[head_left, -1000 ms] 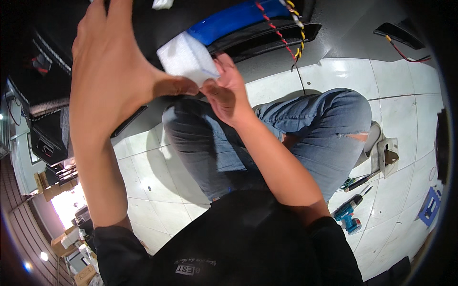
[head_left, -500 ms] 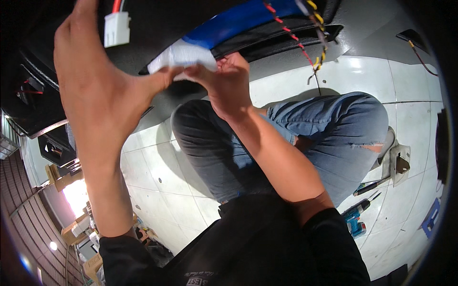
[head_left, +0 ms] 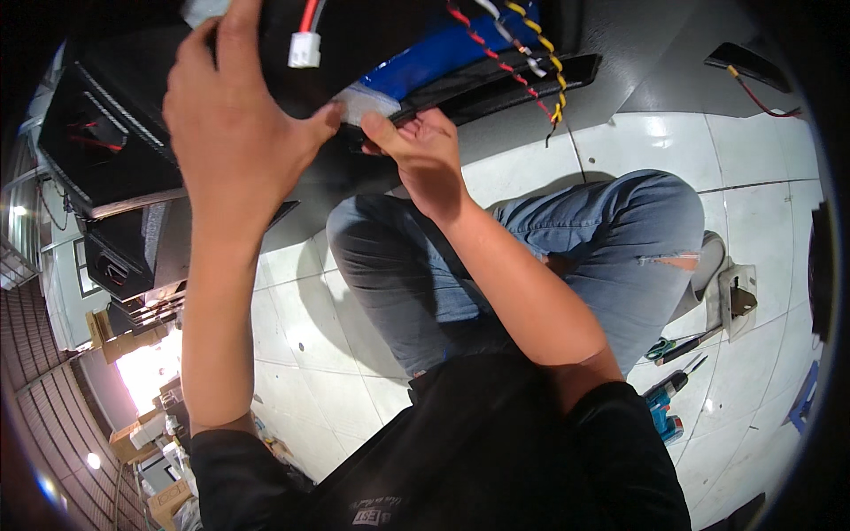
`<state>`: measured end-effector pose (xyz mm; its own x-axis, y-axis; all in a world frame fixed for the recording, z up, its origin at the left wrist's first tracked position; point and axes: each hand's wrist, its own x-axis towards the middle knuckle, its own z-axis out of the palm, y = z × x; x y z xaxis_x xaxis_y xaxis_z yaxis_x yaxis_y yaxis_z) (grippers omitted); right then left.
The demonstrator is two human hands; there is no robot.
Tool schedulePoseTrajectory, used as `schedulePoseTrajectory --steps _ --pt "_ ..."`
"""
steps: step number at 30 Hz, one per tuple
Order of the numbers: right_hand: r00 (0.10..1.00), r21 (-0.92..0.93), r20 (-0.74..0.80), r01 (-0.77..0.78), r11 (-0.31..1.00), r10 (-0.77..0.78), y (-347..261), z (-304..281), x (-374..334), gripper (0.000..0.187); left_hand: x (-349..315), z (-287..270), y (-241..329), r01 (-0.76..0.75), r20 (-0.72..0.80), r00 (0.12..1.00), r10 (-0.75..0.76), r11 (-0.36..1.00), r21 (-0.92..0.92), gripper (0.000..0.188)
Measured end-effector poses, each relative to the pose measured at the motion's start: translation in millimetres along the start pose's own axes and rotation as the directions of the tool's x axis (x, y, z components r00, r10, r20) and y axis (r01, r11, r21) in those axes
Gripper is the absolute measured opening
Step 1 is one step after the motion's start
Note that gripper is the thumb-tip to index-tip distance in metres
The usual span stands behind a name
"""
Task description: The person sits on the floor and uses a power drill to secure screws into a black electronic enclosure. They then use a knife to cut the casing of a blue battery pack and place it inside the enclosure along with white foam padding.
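Note:
A shiny blue-wrapped pack [head_left: 443, 55] sits in the slot of a large black housing above my lap. White, translucent padding [head_left: 365, 102] covers its near left end. My left hand [head_left: 235, 133] rests against the housing with fingers stretched and thumb apart, the thumb tip at the padding's left edge. With its thumb over the padding's lower edge and fingers curled by the slot's black rim, my right hand [head_left: 425, 164] pinches the padding. A white plug connector [head_left: 305, 50] on red and black wires hangs near my left fingers.
Twisted red-black wires [head_left: 500, 62] and yellow-black wires [head_left: 549, 53] dangle at the slot's right. A teal power drill [head_left: 664, 411], green-handled scissors [head_left: 660, 348] and a metal bracket [head_left: 737, 301] lie on the tiled floor to the right. Black cabinets [head_left: 111, 150] stand left.
My left hand has shifted right and its thumb has drawn away from my right thumb. The white padding shows less and lies lower in the slot. The view has swung slightly.

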<state>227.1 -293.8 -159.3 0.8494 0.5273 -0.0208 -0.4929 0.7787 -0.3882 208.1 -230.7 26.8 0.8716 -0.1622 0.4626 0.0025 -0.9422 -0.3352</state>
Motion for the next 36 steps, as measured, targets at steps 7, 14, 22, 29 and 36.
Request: schedulePoseTrajectory --steps 7,14,22,29,36 --pt "0.982 -0.549 -0.147 -0.182 0.816 0.120 -8.0 -25.9 -39.7 0.035 -4.5 -9.3 -4.1 0.133 0.040 0.990 -0.135 0.990 0.048 0.117" --pt "0.978 -0.790 0.077 0.180 0.586 -0.195 -83.4 -17.5 -73.5 0.045 -3.9 -16.7 -0.8 0.180 0.066 0.981 -0.181 0.983 0.028 0.118" --pt "0.993 -0.920 0.081 0.106 0.377 -0.080 -128.1 -50.8 -109.5 0.037 -43.2 -13.8 6.8 -0.055 -0.405 0.910 -0.087 0.944 -0.326 0.070" --pt "0.807 -0.623 -0.053 0.434 -0.651 0.588 -113.6 -150.5 -189.9 0.041 -233.5 42.6 50.7 0.549 0.134 0.830 -0.542 0.750 -0.368 0.058" --pt "0.711 -0.892 0.016 0.328 -0.312 0.703 -64.7 -165.8 -158.3 0.046 -344.1 18.6 109.9 0.806 0.425 0.591 -0.685 0.507 -0.305 0.071"
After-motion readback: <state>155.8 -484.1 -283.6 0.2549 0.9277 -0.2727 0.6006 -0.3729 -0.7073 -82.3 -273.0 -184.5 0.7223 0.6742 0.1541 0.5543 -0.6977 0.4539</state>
